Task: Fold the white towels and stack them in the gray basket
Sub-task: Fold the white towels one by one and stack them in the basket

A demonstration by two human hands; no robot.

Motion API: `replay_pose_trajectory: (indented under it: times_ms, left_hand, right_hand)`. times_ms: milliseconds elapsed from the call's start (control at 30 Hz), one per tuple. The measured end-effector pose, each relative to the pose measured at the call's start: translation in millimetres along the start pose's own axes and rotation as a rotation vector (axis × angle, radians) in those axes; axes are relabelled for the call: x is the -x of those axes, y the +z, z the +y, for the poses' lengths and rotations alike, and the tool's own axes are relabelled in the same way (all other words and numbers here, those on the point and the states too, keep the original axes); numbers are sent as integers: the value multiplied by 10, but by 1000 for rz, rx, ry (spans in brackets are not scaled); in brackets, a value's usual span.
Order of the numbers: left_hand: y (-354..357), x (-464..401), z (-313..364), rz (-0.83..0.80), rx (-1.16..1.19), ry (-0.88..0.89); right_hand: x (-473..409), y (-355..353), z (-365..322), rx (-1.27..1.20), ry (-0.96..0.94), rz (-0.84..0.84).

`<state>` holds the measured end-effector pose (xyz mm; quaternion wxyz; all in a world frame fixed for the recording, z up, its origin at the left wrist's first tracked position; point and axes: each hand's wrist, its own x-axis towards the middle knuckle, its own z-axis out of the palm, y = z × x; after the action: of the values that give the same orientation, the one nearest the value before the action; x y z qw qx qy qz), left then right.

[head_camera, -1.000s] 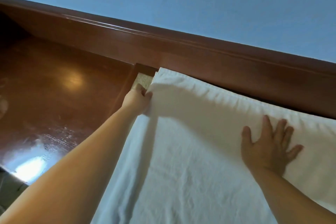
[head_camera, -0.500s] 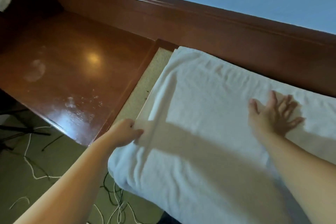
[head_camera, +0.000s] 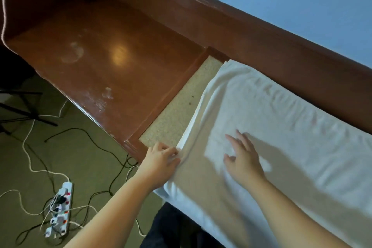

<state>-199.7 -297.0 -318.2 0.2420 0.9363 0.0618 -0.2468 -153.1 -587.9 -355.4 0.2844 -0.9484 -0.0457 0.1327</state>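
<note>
- On the far left, a power strip (head_camera: 58, 210) lies on the green floor (head_camera: 84, 159) with cords all around it. It is well apart from the work.
- Next comes the brown worktop (head_camera: 96, 62). It is shiny and carries nothing of the task.
- A tan padded strip (head_camera: 181, 110) shows between the worktop and the towel.
- The left hand (head_camera: 161, 162) pinches the near left edge of the white towel (head_camera: 281, 127). Its fingers are curled on the cloth.
- The towel lies spread out flat and reaches to the right past the edge of the view. Its left edge looks doubled over, but it is hard to be sure.
- The right hand (head_camera: 242, 157) is open, with fingers straight, low over the towel or pressing on it. It is a bit blurry, so touch is not sure.
- The step looks like smoothing and lining up an edge, early in the folding.
- The next move probably calls for a firm hold on the edge, so that it can be carried over to meet the other side neatly.
- The gray basket is not in view, so nothing shows any towels stacked in it.
</note>
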Motion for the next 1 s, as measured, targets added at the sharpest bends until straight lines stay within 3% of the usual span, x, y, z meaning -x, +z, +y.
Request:
replay_pose_trajectory:
  times_ms: [167,300,367,467,600,800,1000]
  left_hand:
    - [50,-69,39,1,122,34]
    - [-9,-99,-16,-33,148,14]
    - [-18,-114,-62,-9,225,-49]
    - [3,-162,-159,32,321,-207]
    - [9,-194,-203,-61,337,-259]
    - [-66,-259,-34,-188,183,-238]
    - [-64,-247,-49,-71,307,-129]
  right_hand:
    - [-524,-29,-815,119,-201,-75]
    - [-1071,-169,-1237,506,-425,-452]
    - [-1266,-214,-1325,652,-429,-614]
    - [-1465,-270,-1438,752,-383,-699]
    - [-1577,-225,-1547,849,-527,-712]
    - [-1657,-70,-1518,873,-658,-689]
    - [-1775,-47,-1427,908,-884,-612]
